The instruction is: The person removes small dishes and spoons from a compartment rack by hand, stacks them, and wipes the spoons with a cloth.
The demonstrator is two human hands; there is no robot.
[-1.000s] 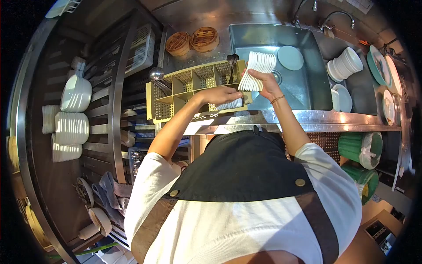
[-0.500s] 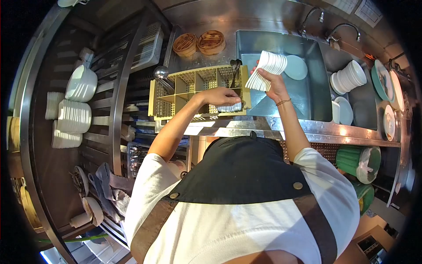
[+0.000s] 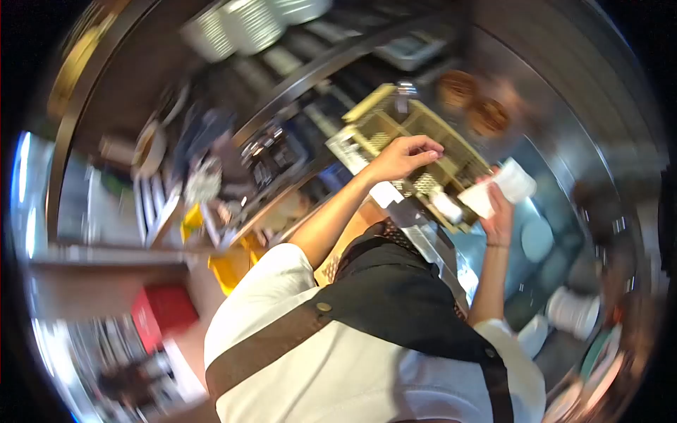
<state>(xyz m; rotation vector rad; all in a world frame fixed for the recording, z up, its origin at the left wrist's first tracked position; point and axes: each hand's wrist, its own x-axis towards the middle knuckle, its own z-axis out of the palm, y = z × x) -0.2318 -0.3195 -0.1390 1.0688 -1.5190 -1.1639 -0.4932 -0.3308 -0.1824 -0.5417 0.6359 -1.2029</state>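
Observation:
My right hand (image 3: 499,215) is closed around a nested stack of white soup spoons (image 3: 517,182), raised at the near side of the sink. Motion blur smears the separate spoons together. My left hand (image 3: 407,156) hovers over a yellow compartment rack (image 3: 368,104), its fingers loosely bent with the thumb apart and nothing visible in them. More white spoons (image 3: 446,207) lie in the rack's corner compartment, close to my right hand. A ladle with a shiny round bowl (image 3: 405,90) sits at the rack's far end.
Two bamboo steamers (image 3: 488,117) stand behind the rack. In the sink (image 3: 518,158) lies a pale round plate (image 3: 537,237). White stacked dishes (image 3: 572,312) are farther right. A shelf on the left bears stacked white bowls (image 3: 252,25). A red box (image 3: 163,316) is at lower left.
The whole view has swung round to the left and blurred. My left hand has come off the spoons in the rack and lifted. My right hand still grips its stack.

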